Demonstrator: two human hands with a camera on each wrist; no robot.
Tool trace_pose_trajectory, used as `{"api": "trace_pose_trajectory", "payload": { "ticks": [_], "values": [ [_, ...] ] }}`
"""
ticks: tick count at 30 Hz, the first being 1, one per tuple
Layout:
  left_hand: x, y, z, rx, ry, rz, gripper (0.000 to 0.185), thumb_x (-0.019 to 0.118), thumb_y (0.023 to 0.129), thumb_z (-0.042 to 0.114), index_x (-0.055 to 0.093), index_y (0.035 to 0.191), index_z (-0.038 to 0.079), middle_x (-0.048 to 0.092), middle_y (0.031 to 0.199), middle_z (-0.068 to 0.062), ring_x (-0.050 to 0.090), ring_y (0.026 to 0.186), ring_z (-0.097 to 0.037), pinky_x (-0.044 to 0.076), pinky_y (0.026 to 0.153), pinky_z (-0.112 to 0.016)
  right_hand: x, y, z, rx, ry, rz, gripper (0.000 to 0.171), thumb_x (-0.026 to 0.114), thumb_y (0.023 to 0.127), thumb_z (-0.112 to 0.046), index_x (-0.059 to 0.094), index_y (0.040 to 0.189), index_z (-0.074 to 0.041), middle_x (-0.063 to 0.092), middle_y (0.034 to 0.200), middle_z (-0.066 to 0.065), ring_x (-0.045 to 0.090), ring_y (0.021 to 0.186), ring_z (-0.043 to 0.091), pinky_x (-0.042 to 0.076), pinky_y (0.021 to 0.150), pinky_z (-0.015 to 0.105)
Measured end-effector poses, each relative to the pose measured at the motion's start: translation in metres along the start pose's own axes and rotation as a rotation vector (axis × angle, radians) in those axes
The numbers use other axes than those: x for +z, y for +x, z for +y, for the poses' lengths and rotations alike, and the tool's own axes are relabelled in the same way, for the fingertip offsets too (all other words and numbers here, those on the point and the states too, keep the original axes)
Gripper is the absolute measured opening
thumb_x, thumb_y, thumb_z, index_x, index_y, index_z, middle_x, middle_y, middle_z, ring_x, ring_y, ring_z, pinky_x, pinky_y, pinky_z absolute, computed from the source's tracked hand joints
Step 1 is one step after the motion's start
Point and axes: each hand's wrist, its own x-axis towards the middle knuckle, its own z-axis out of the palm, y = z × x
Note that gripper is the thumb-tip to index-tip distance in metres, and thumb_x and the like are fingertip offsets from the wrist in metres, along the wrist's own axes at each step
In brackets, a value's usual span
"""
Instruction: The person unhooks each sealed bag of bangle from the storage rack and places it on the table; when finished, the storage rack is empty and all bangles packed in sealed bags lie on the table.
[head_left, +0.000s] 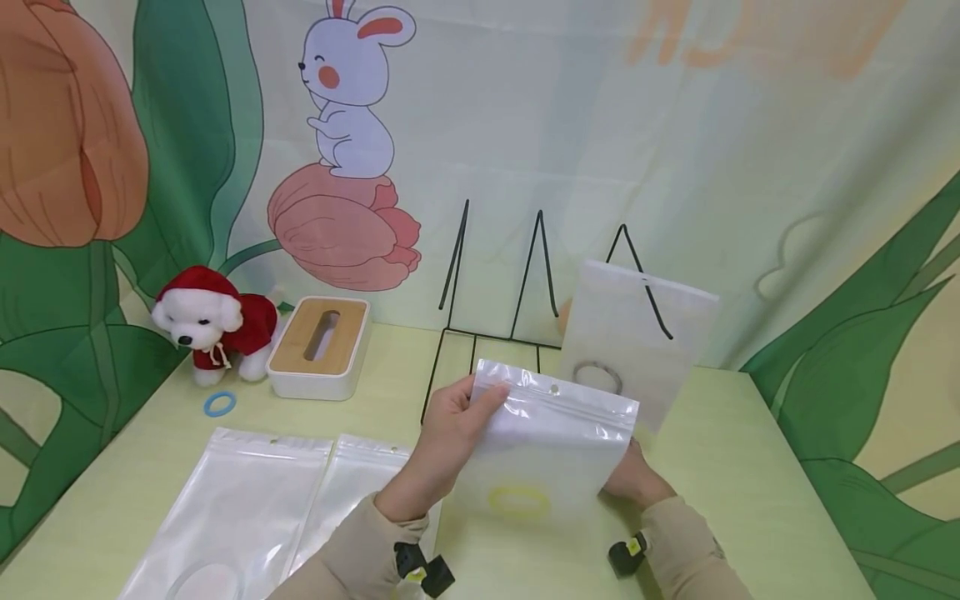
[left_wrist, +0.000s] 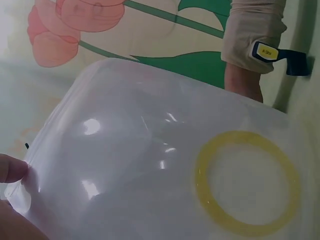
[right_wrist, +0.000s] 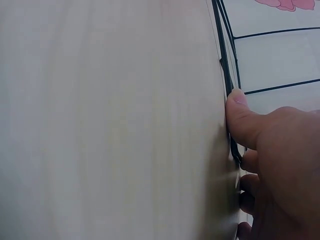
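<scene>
A white zip-top pouch [head_left: 551,446] with a yellow ring [head_left: 517,501] inside it is held upright above the table, between both hands. My left hand [head_left: 442,433] pinches its upper left corner, thumb on the front. My right hand [head_left: 636,477] grips the right edge from behind and is mostly hidden by the pouch. The left wrist view shows the glossy pouch [left_wrist: 150,170], the yellow ring [left_wrist: 247,182] and my thumb tip [left_wrist: 11,167]. In the right wrist view the pouch's white back [right_wrist: 110,120] fills the frame, with my thumb [right_wrist: 240,112] on its edge.
A black wire rack [head_left: 536,283] stands behind, with another pouch [head_left: 637,350] holding a grey ring leaning in its right slot. Two flat pouches [head_left: 240,508] lie at front left. A blue ring [head_left: 220,404], a plush dog [head_left: 213,321] and a tissue box [head_left: 318,346] sit at back left.
</scene>
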Motion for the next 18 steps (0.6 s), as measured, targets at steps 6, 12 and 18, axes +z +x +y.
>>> {"api": "trace_pose_trajectory", "payload": {
  "ticks": [6, 12, 18],
  "values": [
    [-0.002, 0.002, -0.012, -0.025, 0.03, 0.01, 0.03, 0.063, 0.091, 0.032, 0.068, 0.1, 0.003, 0.066, 0.088, -0.006, 0.056, 0.073, -0.015, 0.049, 0.066, -0.027, -0.029, -0.003, -0.041, 0.087, -0.026, -0.08, 0.038, 0.049, 0.09, -0.014, 0.056, 0.119, 0.008, 0.048, 0.127, 0.033, 0.036, 0.123, 0.051, 0.021, 0.102, 0.065],
    [-0.003, 0.008, -0.014, 0.008, 0.041, 0.008, 0.03, 0.062, 0.092, 0.033, 0.068, 0.101, 0.005, 0.067, 0.089, -0.009, 0.06, 0.071, -0.016, 0.053, 0.064, -0.029, -0.025, -0.001, -0.04, 0.107, -0.04, -0.061, 0.04, 0.045, 0.093, -0.015, 0.051, 0.126, 0.008, 0.044, 0.132, 0.033, 0.031, 0.127, 0.05, 0.019, 0.103, 0.064],
    [-0.006, 0.014, -0.017, 0.049, 0.071, 0.002, 0.024, 0.058, 0.095, 0.024, 0.067, 0.105, 0.004, 0.068, 0.09, -0.01, 0.062, 0.072, -0.016, 0.053, 0.062, -0.029, -0.023, 0.0, -0.037, 0.115, -0.021, -0.034, 0.044, 0.047, 0.094, -0.018, 0.049, 0.129, 0.008, 0.044, 0.133, 0.032, 0.03, 0.127, 0.051, 0.021, 0.103, 0.064]
  ]
}}
